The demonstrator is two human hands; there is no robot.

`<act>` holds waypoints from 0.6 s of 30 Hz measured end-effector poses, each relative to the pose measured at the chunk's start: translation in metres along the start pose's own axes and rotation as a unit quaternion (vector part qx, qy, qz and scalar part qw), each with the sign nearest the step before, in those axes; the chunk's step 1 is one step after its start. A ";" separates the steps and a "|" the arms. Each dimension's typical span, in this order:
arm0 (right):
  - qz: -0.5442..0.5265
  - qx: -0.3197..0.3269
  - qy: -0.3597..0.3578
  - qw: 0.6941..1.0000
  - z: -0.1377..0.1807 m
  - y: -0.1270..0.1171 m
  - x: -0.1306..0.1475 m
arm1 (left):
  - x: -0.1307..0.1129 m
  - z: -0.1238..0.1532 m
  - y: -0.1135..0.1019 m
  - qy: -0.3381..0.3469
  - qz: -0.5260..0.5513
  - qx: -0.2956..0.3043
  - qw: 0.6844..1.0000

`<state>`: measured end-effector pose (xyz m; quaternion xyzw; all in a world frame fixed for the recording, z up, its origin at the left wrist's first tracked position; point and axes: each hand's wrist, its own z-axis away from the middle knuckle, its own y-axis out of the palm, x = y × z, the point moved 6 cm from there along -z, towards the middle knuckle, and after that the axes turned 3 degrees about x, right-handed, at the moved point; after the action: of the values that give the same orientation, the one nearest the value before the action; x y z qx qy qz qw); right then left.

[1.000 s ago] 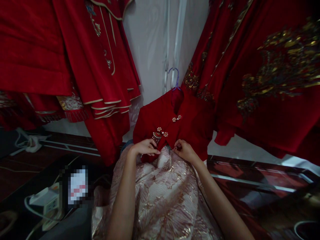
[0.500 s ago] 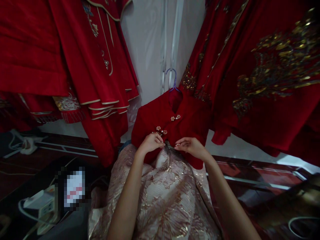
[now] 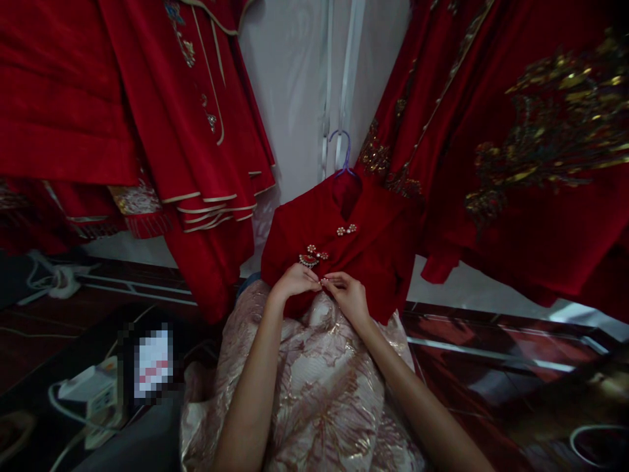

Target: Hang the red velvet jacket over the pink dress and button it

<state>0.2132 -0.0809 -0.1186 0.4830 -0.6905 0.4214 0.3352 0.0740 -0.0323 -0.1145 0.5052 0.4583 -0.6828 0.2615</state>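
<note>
A red jacket (image 3: 373, 262) on a purple hanger (image 3: 346, 154) lies tilted toward me, its lower part over my lap. Pearl flower fastenings (image 3: 346, 230) decorate its front, with more pearl flowers (image 3: 317, 253) and a beaded fan-shaped ornament (image 3: 308, 261) lower down. Just beneath that ornament, my left hand (image 3: 297, 280) is closed in a pinch at the jacket's front. My right hand (image 3: 348, 292) is also pinched, its fingertips meeting the left ones. Tiny pale spots show at the right fingertips; what they grip is too small to make out.
Pale patterned brocade (image 3: 329, 387) covers my lap. Red embroidered garments (image 3: 196, 131) hang at left, and others with gold sequins (image 3: 555, 124) at right. A metal rack pole (image 3: 350, 72) stands before the wall. A power strip (image 3: 105, 410) with cables lies at lower left, beside a blurred-out bright panel (image 3: 153, 364).
My right hand has moved left, from apart to touching my left fingertips. The left hand stays in about the same place, and the fan-shaped ornament shows more now.
</note>
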 end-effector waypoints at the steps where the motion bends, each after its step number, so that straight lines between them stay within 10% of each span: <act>1: 0.012 -0.001 -0.005 1.000 0.001 -0.001 0.002 | 0.000 0.000 0.000 -0.002 -0.005 0.005 1.000; 18: 0.044 0.038 -0.033 0.998 0.001 0.002 0.005 | 0.002 0.003 -0.010 0.005 -0.086 -0.010 0.996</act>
<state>0.2099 -0.0832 -0.1152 0.4781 -0.7055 0.4452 0.2748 0.0640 -0.0301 -0.1130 0.4650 0.5077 -0.6958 0.2048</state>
